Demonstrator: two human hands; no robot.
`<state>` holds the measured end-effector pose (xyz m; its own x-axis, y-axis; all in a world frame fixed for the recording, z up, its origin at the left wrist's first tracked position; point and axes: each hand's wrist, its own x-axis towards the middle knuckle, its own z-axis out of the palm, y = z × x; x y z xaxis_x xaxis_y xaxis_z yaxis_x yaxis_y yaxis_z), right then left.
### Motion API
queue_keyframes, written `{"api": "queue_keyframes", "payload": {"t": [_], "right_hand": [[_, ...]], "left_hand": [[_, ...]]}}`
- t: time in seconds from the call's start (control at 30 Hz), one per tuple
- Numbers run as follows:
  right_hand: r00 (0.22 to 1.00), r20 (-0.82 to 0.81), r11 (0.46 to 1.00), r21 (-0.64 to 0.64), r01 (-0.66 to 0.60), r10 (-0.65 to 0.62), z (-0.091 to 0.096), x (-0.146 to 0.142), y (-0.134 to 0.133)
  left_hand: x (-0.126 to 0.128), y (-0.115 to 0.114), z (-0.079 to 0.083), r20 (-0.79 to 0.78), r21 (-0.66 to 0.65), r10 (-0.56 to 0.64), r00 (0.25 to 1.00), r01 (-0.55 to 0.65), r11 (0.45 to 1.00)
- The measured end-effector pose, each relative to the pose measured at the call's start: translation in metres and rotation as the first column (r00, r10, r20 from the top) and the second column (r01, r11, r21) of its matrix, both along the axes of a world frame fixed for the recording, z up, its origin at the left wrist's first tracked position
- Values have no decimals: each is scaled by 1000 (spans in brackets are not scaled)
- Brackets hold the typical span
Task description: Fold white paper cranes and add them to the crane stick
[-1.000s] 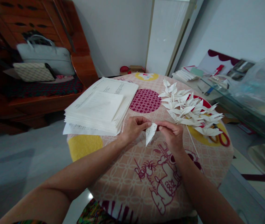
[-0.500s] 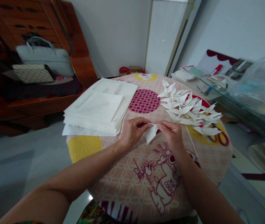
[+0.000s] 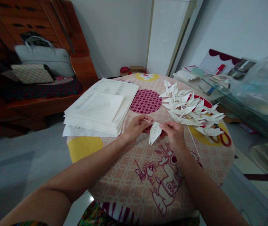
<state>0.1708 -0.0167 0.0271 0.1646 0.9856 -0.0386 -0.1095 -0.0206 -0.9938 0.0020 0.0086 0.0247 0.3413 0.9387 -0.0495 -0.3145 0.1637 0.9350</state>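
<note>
Between my hands, over the middle of the round table, is a small folded piece of printed white paper [image 3: 155, 133], its point hanging downward. My left hand [image 3: 137, 127] pinches its upper left edge, fingers closed. My right hand [image 3: 174, 133] grips its right edge between thumb and fingers. Just beyond my right hand lies a heap of folded paper cranes [image 3: 185, 105]. A stack of printed paper sheets [image 3: 96, 125] sits left of my hands, with smaller white paper squares [image 3: 103, 105] on top.
A patterned cloth [image 3: 124, 175] covers the table. Red-handled scissors [image 3: 225, 138] lie near its right edge, partly under the cranes, and a thin white stick [image 3: 194, 142] lies beside them. At right stands a glass shelf [image 3: 239, 110] with a plastic bag [image 3: 258, 84]; at left, a wooden bench [image 3: 84, 66].
The folded paper has turned so that more of its printed face shows. My fingers have spread slightly apart along its edges; both hands stay at nearly the same place.
</note>
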Motion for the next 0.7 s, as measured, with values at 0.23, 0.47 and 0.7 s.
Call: {"api": "queue_keyframes", "payload": {"t": [0.23,0.47,0.7], "right_hand": [[999,16,999,9,36,-36,-1,-1,2],[996,88,996,90,23,-31,-8,-2,1],[992,124,994,110,-15,1,-10,-2,0]], "left_hand": [[1,2,-5,-44,-11,-5,999,5,1000],[1,2,-6,-130,-2,5,991,-5,1000],[0,0,-5,-166,52,21,986,-12,999]]}}
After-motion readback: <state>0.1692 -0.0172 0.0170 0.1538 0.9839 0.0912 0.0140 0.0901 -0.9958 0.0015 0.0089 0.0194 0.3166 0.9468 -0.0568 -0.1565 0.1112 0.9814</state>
